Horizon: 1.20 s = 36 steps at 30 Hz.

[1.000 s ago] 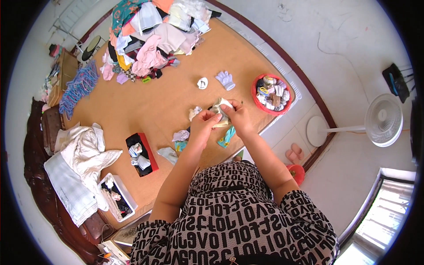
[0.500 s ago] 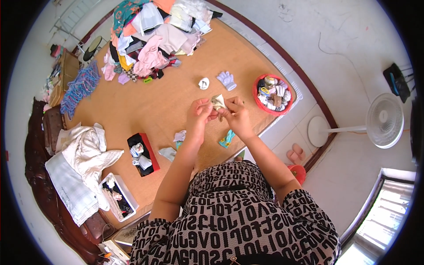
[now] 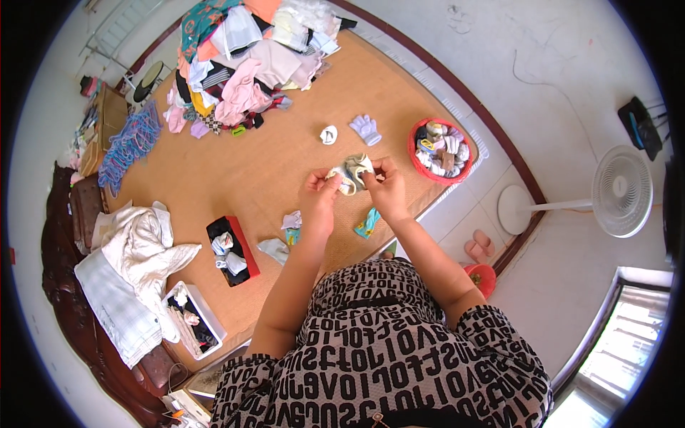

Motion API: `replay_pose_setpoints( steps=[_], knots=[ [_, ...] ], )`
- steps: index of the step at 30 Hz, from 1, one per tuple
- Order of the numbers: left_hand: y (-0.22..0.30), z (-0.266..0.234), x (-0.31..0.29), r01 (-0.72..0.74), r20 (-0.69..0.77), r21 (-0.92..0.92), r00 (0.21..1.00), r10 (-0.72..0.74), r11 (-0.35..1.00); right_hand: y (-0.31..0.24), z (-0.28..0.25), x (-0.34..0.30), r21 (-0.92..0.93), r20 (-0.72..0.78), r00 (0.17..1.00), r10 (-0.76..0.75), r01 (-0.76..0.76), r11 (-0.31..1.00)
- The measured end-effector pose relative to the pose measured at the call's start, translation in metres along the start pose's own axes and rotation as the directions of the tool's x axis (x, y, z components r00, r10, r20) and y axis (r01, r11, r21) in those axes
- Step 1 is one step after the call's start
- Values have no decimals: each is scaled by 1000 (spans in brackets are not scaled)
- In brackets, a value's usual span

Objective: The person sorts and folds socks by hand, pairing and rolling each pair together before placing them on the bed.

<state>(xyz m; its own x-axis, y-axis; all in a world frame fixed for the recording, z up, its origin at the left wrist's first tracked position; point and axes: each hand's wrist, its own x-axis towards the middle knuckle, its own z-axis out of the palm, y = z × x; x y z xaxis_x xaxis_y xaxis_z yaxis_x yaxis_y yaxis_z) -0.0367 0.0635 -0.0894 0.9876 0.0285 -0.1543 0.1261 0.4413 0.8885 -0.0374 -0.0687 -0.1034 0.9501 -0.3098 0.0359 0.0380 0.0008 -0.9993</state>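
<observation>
In front of my body, my left hand (image 3: 319,198) and my right hand (image 3: 388,194) hold small cream-and-grey socks (image 3: 357,167) between them. The left fingers pinch a cream-edged part, and the right fingers grip the greyer part. Whether the two parts are fully separate, I cannot tell. Just beyond my hands, a balled white sock (image 3: 328,135) and a lilac glove (image 3: 366,130) lie on the mat. Closer to me are a teal-and-yellow sock (image 3: 367,223) under my right forearm and a pale grey sock (image 3: 273,250) beside my left forearm.
A red basket (image 3: 414,158) of rolled socks stands at the right. To the left are a black-and-red box (image 3: 249,252), a white bin (image 3: 212,348) and blue hangers (image 3: 132,146). A clothes pile (image 3: 257,64) lies at the far side. A white fan (image 3: 619,192) stands beyond the mat's right edge.
The bunched socks between my fingers have been spread out and now show two parts. My hands have moved slightly apart, the left one a little to the left.
</observation>
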Motion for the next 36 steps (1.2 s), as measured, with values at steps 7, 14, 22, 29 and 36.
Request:
replay_pose_setpoints(
  steps=[7, 14, 22, 29, 36],
  knots=[
    [16, 14, -7, 85, 40, 29, 996, -86, 996, -18, 2, -11, -438, 66, 915, -397, 384, 813],
    [7, 9, -7, 13, 6, 200, 1000, -15, 980, -18, -2, -14, -14, 168, 982, -84, 88, 996],
    [-3, 1, -11, 226, 36, 124, 972, -231, 966, 3, -17, -7, -202, 231, 973, -27, 75, 977],
    [-33, 1, -14, 245, 49, -211, 970, -240, 946, 10, -7, -19, -385, 5, 976, -215, 201, 901],
    [-33, 1, -16, 386, -33, -303, 909, -415, 871, 32, 5, -26, 104, -74, 968, 238, -230, 968]
  ],
)
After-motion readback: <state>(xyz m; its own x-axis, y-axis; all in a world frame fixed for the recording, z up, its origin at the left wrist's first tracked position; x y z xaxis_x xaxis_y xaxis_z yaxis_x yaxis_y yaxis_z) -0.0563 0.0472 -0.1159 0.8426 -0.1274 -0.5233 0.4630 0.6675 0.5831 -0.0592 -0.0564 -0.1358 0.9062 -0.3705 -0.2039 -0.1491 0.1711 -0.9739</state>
